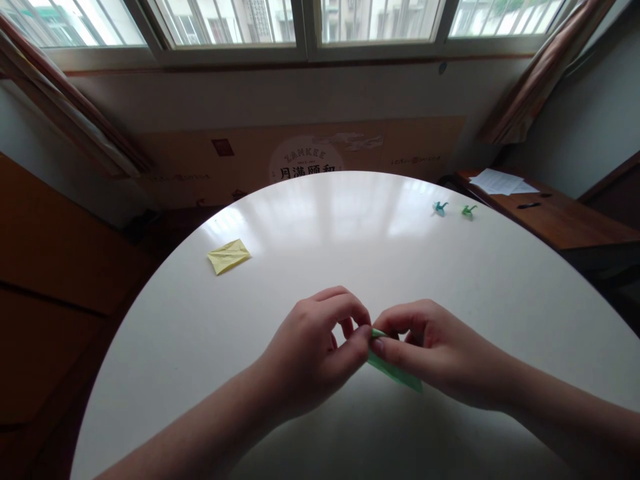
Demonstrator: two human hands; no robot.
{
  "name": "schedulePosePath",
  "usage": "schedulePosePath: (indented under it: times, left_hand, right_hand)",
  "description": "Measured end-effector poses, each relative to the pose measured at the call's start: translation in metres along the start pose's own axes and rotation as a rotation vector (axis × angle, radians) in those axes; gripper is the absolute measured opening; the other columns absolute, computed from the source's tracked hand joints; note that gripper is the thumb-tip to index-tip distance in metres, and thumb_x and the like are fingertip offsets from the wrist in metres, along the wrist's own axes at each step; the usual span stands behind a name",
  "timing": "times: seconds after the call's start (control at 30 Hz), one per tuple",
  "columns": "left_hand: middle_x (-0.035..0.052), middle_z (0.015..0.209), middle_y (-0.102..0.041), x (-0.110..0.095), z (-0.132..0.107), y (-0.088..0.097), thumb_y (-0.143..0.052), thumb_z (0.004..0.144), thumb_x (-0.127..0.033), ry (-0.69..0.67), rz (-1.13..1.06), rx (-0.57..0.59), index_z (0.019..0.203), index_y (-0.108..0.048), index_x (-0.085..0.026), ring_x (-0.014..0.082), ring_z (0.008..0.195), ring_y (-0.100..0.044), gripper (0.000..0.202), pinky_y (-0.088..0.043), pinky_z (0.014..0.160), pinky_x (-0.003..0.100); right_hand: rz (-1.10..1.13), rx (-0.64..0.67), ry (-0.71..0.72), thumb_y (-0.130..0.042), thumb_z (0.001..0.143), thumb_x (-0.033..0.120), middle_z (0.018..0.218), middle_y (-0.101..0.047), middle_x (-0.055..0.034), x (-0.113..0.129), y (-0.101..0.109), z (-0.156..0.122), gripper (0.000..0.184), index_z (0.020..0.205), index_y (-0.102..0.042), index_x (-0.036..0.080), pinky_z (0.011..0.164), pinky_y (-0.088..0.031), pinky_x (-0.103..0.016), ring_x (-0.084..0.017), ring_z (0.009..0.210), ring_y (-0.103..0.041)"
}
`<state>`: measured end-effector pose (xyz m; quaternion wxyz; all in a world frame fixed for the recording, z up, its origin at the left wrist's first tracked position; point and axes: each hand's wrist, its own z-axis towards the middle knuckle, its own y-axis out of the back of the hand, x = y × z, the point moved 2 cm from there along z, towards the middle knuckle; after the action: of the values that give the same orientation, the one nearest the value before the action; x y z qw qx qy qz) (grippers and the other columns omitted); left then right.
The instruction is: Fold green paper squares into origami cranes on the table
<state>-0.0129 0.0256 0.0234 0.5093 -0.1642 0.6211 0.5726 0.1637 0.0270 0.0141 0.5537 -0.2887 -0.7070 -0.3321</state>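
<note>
and here are both hands close together above the near half of the round white table (175,360)! the left hand (313,343) has thumb and forefinger pinched on the upper end of a piece of green paper (395,375), and the right hand (445,350) clamps the same piece just beside, thumb pressed near the top edge. the paper slants down to the right, its lower end poking out below the right thumb; how the hidden fingers sit behind it is impossible to tell. over to the left, a creased yellow paper (229,257) lies on the table. far right, near the rim, a small blue folded figure (440,209) and a small green folded figure (469,212) sit side by side, slightly apart.
</note>
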Motion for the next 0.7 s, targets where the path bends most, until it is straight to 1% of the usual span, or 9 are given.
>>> schedulePosePath:
  times: [0.07,0.17,0.23,0.3,0.4,0.47,0.6,0.7]
  left_hand:
    - [0.0025,0.081,-0.064,0.003,0.001,0.0,-0.058,0.083,-0.013,0.073,-0.047,-0.01,0.078,-0.064,-0.016,0.0125,0.068,-0.059,0.008,-0.048,0.052,0.018]
    - [0.0022,0.078,-0.063,0.008,-0.001,0.0,-0.059,0.087,-0.02,0.173,-0.159,-0.068,0.081,-0.065,-0.016,0.013,0.065,-0.058,0.009,-0.049,0.05,0.019]
    - [0.0013,0.074,-0.061,0.011,-0.004,-0.001,-0.059,0.09,-0.026,0.222,-0.257,-0.095,0.085,-0.066,-0.015,0.0126,0.061,-0.056,0.014,-0.05,0.048,0.02]
    - [0.0003,0.07,-0.059,0.012,-0.007,-0.001,-0.058,0.092,-0.031,0.256,-0.335,-0.097,0.089,-0.068,-0.015,0.0119,0.058,-0.053,0.019,-0.05,0.046,0.02]
    - [0.0002,0.068,-0.057,0.01,-0.011,-0.003,-0.06,0.091,-0.035,0.278,-0.381,-0.06,0.091,-0.07,-0.014,0.0115,0.057,-0.052,0.023,-0.049,0.046,0.02]
    - [0.0014,0.069,-0.06,0.008,-0.011,-0.005,-0.064,0.089,-0.034,0.279,-0.386,-0.04,0.091,-0.071,-0.014,0.0121,0.058,-0.053,0.022,-0.048,0.045,0.02]
    - [0.0038,0.075,-0.065,0.003,-0.009,-0.007,-0.07,0.084,-0.029,0.263,-0.366,-0.062,0.087,-0.073,-0.014,0.013,0.062,-0.055,0.015,-0.048,0.046,0.019]
    - [0.0045,0.075,-0.067,0.002,-0.009,-0.009,-0.071,0.083,-0.029,0.287,-0.367,-0.062,0.085,-0.073,-0.014,0.0135,0.063,-0.055,0.015,-0.047,0.047,0.02]
  right_hand:
    - [0.027,-0.01,-0.007,-0.07,0.087,0.043,0.062,-0.051,0.0009,-0.003,0.0,0.001,0.032,0.076,-0.068,0.013,0.048,-0.032,-0.022,-0.011,0.057,-0.042]
    - [0.112,-0.066,-0.005,-0.068,0.089,0.042,0.063,-0.051,0.0008,-0.011,0.001,0.002,0.031,0.078,-0.068,0.013,0.049,-0.035,-0.021,-0.011,0.058,-0.044]
    - [0.166,-0.113,0.003,-0.069,0.089,0.041,0.062,-0.05,0.002,-0.016,0.002,0.003,0.029,0.077,-0.067,0.014,0.048,-0.034,-0.021,-0.01,0.056,-0.042]
    - [0.197,-0.159,0.02,-0.071,0.088,0.04,0.061,-0.048,0.0032,-0.019,0.003,0.003,0.029,0.074,-0.066,0.015,0.046,-0.031,-0.02,-0.009,0.054,-0.041]
    - [0.194,-0.211,0.07,-0.071,0.088,0.038,0.061,-0.05,0.003,-0.018,0.004,0.002,0.027,0.073,-0.067,0.016,0.047,-0.033,-0.02,-0.01,0.055,-0.043]
    - [0.174,-0.23,0.097,-0.071,0.087,0.035,0.062,-0.054,0.0022,-0.016,0.004,0.001,0.023,0.075,-0.069,0.016,0.049,-0.035,-0.021,-0.011,0.057,-0.046]
    - [0.149,-0.252,0.11,-0.072,0.087,0.032,0.063,-0.055,0.0023,-0.014,0.004,-0.001,0.019,0.075,-0.069,0.017,0.05,-0.038,-0.021,-0.011,0.058,-0.048]
    - [0.143,-0.263,0.099,-0.072,0.087,0.033,0.063,-0.055,0.0021,-0.013,0.002,-0.002,0.02,0.075,-0.068,0.017,0.048,-0.038,-0.021,-0.011,0.056,-0.048]
